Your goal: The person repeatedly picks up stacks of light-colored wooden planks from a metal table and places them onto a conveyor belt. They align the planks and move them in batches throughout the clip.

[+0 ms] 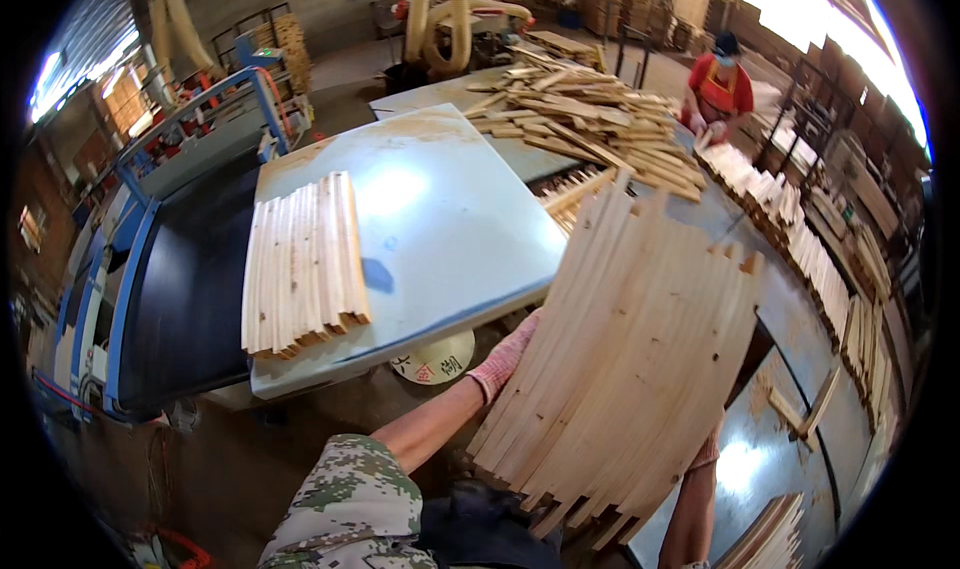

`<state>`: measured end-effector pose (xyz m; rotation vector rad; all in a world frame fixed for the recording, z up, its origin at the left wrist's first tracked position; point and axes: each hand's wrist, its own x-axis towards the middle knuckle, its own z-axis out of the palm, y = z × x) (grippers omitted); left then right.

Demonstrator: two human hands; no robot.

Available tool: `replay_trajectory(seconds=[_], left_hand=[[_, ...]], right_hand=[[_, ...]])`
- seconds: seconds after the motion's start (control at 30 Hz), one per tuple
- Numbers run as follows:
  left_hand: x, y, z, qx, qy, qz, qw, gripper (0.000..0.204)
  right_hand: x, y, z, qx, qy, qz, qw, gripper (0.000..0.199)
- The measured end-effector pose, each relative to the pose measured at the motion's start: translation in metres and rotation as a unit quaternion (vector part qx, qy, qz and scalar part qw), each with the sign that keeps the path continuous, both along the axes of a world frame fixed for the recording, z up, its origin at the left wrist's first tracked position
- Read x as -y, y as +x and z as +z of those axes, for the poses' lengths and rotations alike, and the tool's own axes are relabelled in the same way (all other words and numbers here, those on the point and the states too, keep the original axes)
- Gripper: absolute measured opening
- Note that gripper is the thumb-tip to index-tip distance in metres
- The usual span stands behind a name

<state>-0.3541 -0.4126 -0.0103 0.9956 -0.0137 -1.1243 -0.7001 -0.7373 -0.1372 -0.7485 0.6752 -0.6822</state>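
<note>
Nearest me, both hands, the left (505,354) and right (708,449), grip a fanned armful of pale wooden slats (625,354) above the pale blue tabletop (440,229). I judge one batch (303,266) laid, this bundle and the heaped slat pile (585,119) remaining.

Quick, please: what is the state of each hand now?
Left hand: gloved, holding the stack of wooden slats.
Right hand: mostly hidden, supporting the same stack.

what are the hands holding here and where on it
A fanned stack of wooden slats: gloved left hand on its left edge, right hand at the lower right edge, mostly hidden.
</note>
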Motion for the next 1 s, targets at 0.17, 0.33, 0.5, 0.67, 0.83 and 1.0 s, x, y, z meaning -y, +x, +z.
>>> replay_trajectory(seconds=[0.17,0.33,0.5,0.67,0.83,1.0], left_hand=[[-0.1,0.086,0.019,0.01,0.026,0.124,0.992,0.075],[-0.162,0.181,-0.03,-0.072,0.02,0.185,0.98,0.072],[-0.177,0.216,-0.005,-0.047,0.084,0.271,0.958,0.07],[-0.169,0.262,-0.035,-0.078,0.063,0.303,0.948,0.073],[-0.142,0.331,-0.049,-0.054,0.079,0.343,0.935,0.071],[-0.144,0.372,-0.027,-0.064,0.128,0.324,0.935,0.059]], right_hand=[[-0.008,0.2,0.044,-0.048,-0.014,0.174,0.983,0.047],[-0.055,0.382,0.072,0.009,-0.075,0.295,0.953,0.06],[-0.083,0.487,0.08,-0.083,-0.013,0.35,0.933,0.072],[-0.055,0.56,0.081,-0.094,0.039,0.416,0.903,0.073],[-0.025,0.639,0.065,-0.036,0.019,0.444,0.895,0.073],[-0.047,0.689,0.105,-0.081,0.003,0.436,0.896,0.074]])
